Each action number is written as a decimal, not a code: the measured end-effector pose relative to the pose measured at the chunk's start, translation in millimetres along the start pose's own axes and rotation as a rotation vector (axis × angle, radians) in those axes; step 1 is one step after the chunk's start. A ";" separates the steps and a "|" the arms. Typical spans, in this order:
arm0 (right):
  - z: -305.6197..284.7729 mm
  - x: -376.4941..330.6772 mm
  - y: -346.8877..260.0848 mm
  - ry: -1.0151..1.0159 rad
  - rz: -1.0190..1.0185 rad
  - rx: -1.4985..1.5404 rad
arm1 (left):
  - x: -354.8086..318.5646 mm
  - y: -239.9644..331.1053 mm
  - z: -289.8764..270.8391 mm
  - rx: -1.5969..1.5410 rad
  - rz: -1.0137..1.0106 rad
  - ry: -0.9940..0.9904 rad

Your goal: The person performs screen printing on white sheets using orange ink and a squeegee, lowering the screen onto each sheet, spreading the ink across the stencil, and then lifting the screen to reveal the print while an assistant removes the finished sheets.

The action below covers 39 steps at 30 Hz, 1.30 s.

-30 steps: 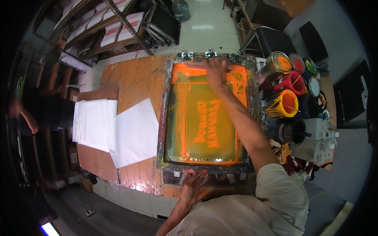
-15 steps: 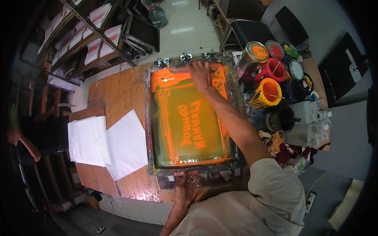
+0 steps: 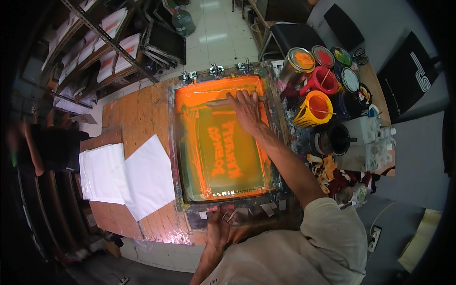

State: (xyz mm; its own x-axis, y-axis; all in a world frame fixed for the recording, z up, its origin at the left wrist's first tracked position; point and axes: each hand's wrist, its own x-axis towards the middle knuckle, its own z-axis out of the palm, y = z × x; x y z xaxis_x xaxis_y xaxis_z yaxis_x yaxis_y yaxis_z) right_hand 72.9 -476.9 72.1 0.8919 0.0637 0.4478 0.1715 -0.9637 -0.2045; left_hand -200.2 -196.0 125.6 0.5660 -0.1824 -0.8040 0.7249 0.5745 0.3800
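A screen-printing frame [image 3: 176, 156] lies on the wooden table, its mesh green with orange lettering and smears of wet orange ink [image 3: 192, 97]. My right hand [image 3: 248, 110] reaches over it, closed on a squeegee [image 3: 218, 102] that rests across the upper part of the mesh, below the ink pool. Most of the squeegee's right half is covered by my fingers. At the frame's near edge, my left hand [image 3: 219, 227] grips the rim, its fingertips partly hidden there. Hinge clamps [image 3: 216, 70] stand along the far edge.
White sheets [image 3: 102, 171] lie left of the frame. On the right crowd ink cans, a yellow ink tub [image 3: 313, 108], a red tub [image 3: 320, 80], a black jug [image 3: 332, 139], plastic bottles [image 3: 365, 156] and stained rags [image 3: 327, 171]. Another person [image 3: 52, 142] stands at far left beside shelves.
My right hand has drawn the squeegee from the far edge toward me, spreading orange ink behind it. My left hand stays at the near rim. The view has shifted slightly.
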 end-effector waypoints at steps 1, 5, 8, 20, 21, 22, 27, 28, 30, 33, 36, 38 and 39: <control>8.6 9.8 5.8 0.065 -0.020 0.014 | -0.6 0.8 0.1 -0.032 -0.011 0.002; 33.1 44.7 26.1 0.041 -0.048 0.010 | -3.1 1.6 -0.5 -0.028 -0.009 -0.001; 37.5 60.4 37.7 0.072 -0.100 0.033 | -3.2 0.7 -2.2 -0.032 -0.007 0.002; 75.7 90.8 -31.2 0.098 -0.107 0.096 | -7.2 -0.2 -3.9 -0.094 -0.005 -0.040; 78.7 97.4 -36.2 0.052 -0.083 0.073 | -7.8 -0.1 -3.3 -0.099 -0.005 -0.045; 80.7 102.4 -39.8 0.060 -0.074 0.062 | -8.4 0.2 -2.8 -0.101 -0.010 -0.035; 66.6 97.5 -15.7 0.028 -0.106 0.002 | -12.1 0.1 0.2 -0.091 0.030 -0.080; 61.4 90.7 -6.3 0.008 -0.121 0.007 | -12.9 -0.4 0.7 -0.122 0.013 -0.059; 54.1 76.9 6.3 0.027 -0.086 -0.034 | -13.3 -0.5 2.0 -0.118 0.033 -0.069; 52.9 66.8 5.7 0.114 0.019 -0.151 | -12.8 0.6 3.1 -0.119 0.033 -0.063; 63.1 78.1 -15.2 0.019 0.046 -0.132 | -12.5 1.7 2.8 -0.130 0.024 -0.052; 70.8 93.8 -29.4 -0.026 -0.024 -0.002 | -12.1 1.8 2.3 -0.132 0.019 -0.055; 73.4 101.2 -33.9 -0.071 0.009 -0.036 | -11.7 1.6 2.1 -0.127 0.018 -0.058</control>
State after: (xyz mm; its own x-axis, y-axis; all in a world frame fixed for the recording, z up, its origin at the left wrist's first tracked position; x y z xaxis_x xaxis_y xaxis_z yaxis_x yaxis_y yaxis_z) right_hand 188.1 -418.8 60.5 0.9208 0.0722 0.3833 0.1498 -0.9729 -0.1765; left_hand -204.8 -194.7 136.6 0.6030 -0.2144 -0.7684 0.6607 0.6740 0.3304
